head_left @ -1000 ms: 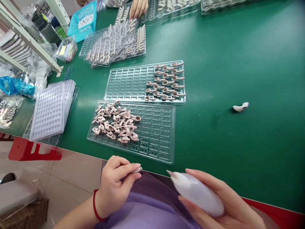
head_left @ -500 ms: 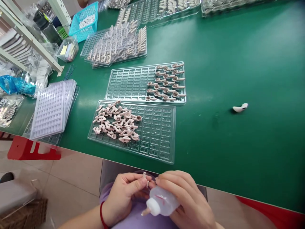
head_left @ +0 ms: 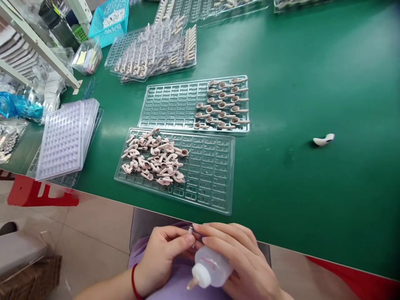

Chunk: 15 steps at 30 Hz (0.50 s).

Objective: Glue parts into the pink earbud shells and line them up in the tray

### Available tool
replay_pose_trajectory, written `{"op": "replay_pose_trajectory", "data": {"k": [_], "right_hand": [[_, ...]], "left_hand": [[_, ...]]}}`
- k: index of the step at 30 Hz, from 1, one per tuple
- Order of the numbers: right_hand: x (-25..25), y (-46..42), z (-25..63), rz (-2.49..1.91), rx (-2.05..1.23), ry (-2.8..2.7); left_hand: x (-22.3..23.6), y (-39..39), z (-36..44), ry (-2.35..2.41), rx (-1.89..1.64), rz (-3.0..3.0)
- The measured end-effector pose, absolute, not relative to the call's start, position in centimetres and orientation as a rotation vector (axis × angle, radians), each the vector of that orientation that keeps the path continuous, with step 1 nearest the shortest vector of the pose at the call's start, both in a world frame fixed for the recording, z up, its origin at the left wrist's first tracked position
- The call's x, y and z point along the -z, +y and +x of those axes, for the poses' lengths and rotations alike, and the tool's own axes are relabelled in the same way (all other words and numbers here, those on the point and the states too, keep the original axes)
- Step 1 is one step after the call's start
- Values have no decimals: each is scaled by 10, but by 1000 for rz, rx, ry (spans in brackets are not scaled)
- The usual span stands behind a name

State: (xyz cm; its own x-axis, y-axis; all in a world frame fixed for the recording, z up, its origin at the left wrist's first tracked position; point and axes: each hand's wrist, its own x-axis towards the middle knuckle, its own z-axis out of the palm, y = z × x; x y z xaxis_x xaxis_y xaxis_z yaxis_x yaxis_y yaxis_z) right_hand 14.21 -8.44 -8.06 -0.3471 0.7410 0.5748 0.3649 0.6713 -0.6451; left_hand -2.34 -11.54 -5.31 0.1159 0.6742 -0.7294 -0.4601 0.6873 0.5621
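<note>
My left hand (head_left: pixel 162 254) is closed in a pinch on a tiny pale part (head_left: pixel 190 228) held above my lap. My right hand (head_left: pixel 236 258) is wrapped round a small clear squeeze bottle (head_left: pixel 210 266) with a white nozzle that points down and to the left; its fingertips meet the left hand's at the part. Just beyond the hands, near the table edge, a clear tray (head_left: pixel 212 175) holds a loose heap of pink earbud-shaped shells (head_left: pixel 154 158). Behind it a second clear tray (head_left: pixel 168 109) has the same shells (head_left: pixel 223 104) set in rows at its right end.
A lone white shell (head_left: pixel 324 139) lies on the green table (head_left: pixel 312 83) to the right. Stacked empty trays (head_left: pixel 64 139) sit at the left, more filled trays (head_left: pixel 156 50) and a blue basket (head_left: pixel 109 18) at the back left. Shelving (head_left: pixel 37 46) stands far left.
My right hand turned the bottle from nozzle-up to nozzle-down and came left to meet the left hand. Another person's hand at the far trays has gone from view.
</note>
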Motion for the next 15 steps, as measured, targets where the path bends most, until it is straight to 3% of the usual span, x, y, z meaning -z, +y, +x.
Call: {"op": "replay_pose_trajectory", "data": {"k": [15], "right_hand": [[80,-88,149,-820,-585,-1960]], "left_hand": [[39,-112,-22,1338,-769,571]]}}
